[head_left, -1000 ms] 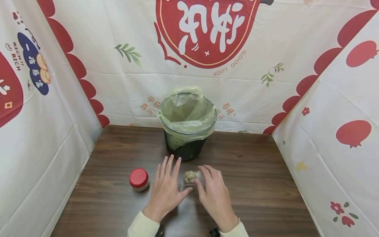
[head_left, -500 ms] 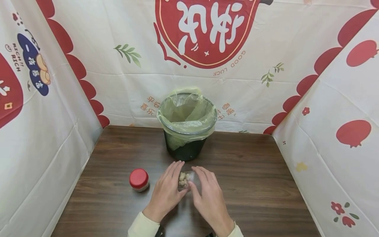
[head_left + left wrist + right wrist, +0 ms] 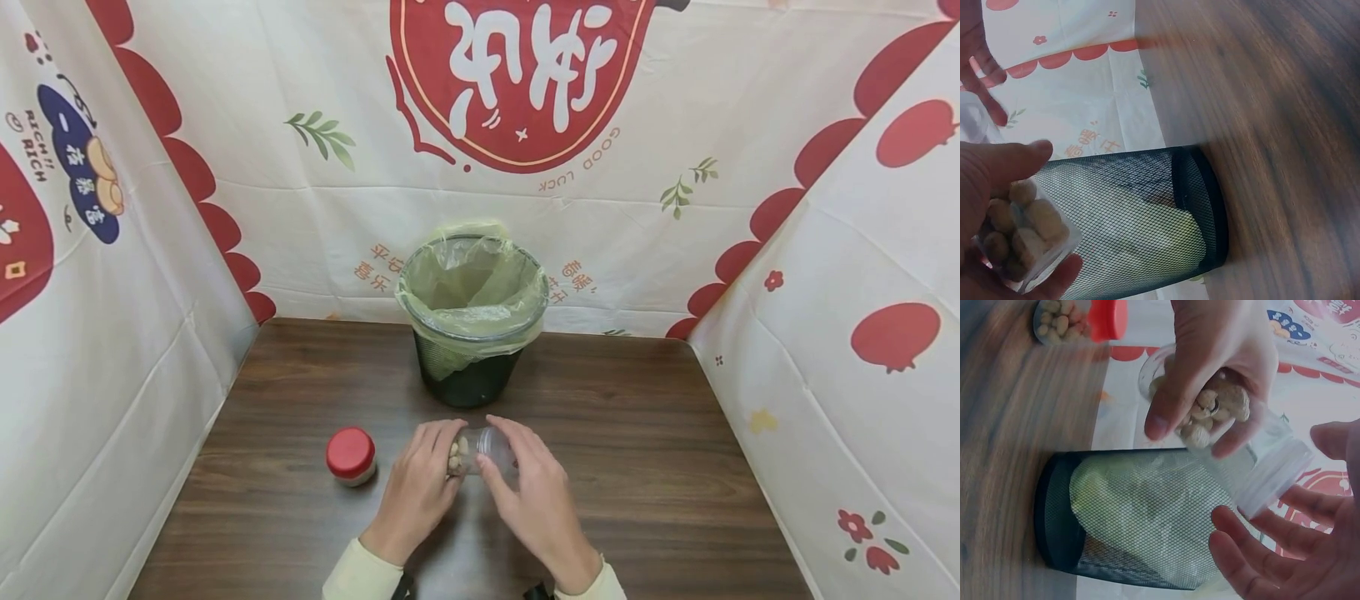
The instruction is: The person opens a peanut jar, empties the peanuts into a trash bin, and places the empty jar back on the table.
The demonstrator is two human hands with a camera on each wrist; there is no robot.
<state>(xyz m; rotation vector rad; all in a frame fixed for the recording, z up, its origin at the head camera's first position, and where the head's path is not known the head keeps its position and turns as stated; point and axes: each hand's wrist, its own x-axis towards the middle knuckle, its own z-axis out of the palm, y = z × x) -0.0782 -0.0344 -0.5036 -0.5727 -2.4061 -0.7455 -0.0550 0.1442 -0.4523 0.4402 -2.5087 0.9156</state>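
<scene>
My left hand [image 3: 420, 479] grips the filled end of a clear plastic jar [image 3: 469, 443], which lies on its side. Tan, knobby, nut-like pieces [image 3: 1213, 409] are packed in that end. The left thumb presses one side and the fingers wrap the other. In the right wrist view, the jar's ridged clear end [image 3: 1272, 481] points to my right hand [image 3: 536, 492]. The right fingers [image 3: 1254, 550] and thumb spread loosely around that end; whether they touch it is hard to tell. Left of the hands stands a second jar with a red lid [image 3: 351, 452].
Behind the hands, a black mesh bin [image 3: 468, 375] with a pale yellow-green bag [image 3: 480, 321] stands on the dark wooden table [image 3: 637, 433]. Printed white cloth [image 3: 337, 217] encloses the back and both sides.
My left hand has gone from spread fingers beside the jar to gripping it. The jar has moved slightly left, its pieces now in the left hand. The right hand stays around the other end.
</scene>
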